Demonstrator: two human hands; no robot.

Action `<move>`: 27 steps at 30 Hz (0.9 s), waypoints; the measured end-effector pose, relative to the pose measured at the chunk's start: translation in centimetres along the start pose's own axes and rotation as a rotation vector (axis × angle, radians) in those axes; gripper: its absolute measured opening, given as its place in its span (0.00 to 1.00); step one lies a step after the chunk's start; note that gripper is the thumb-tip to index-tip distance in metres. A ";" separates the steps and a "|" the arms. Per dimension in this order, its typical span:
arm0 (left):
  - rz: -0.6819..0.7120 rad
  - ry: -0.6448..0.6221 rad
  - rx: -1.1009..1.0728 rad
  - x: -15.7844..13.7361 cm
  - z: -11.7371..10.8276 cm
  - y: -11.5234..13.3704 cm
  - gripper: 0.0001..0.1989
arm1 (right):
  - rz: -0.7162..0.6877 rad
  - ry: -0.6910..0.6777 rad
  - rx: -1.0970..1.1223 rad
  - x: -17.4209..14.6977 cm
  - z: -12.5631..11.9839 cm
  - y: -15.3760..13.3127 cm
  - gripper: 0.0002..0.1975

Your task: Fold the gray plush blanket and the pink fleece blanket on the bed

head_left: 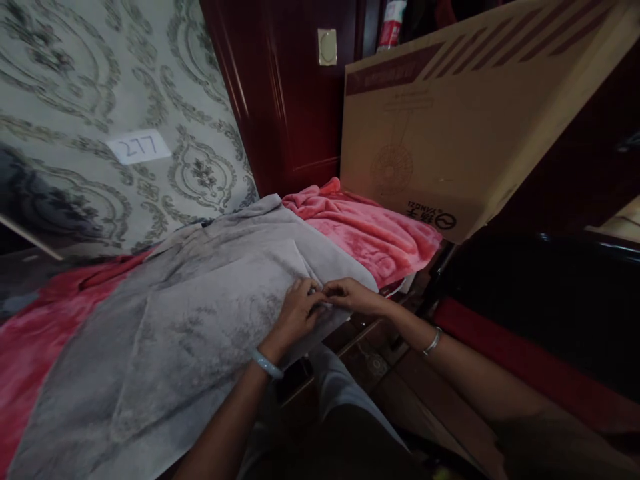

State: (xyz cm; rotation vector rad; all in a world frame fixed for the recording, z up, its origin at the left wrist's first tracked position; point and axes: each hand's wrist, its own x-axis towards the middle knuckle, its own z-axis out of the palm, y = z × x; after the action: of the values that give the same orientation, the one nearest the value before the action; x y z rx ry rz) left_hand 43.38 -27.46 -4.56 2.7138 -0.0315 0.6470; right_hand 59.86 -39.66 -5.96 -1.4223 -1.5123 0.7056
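A grey plush cloth [225,307] lies spread before me, with a folded, layered part on top. My left hand [299,312] rests on its right end, fingers curled and closed on the cloth's edge. Close against it, my right hand [353,297] is closed in a pinch at the same edge, and the fingertips of both hands meet. Whether something small is between the fingertips is hidden. Under and behind the grey cloth shows a pink plush blanket [375,233].
A large cardboard box [430,127] stands behind the pink blanket, with a bottle [391,27] behind its top edge. A dark red panel [285,87] and patterned wallpaper [150,67] with a "277" card [139,147] rise behind. A black seat [550,300] is at right.
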 end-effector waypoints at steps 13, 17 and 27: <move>0.075 -0.025 -0.046 0.8 -1.4 -0.6 0.11 | -0.013 0.371 -0.065 -0.4 3.0 -0.2 0.06; 0.036 -0.160 -0.095 2.5 -3.0 -1.2 0.15 | 0.108 0.294 0.166 -0.7 2.6 -0.5 0.12; -0.037 0.052 0.042 0.0 -3.5 0.3 0.26 | 0.262 0.315 0.323 -1.8 2.6 0.0 0.21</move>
State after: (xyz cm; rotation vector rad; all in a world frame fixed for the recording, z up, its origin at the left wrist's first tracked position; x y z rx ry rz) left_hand 41.80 -26.58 -1.49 2.7298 0.0449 0.7144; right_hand 57.43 -40.98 -7.48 -1.4157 -0.9329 0.7992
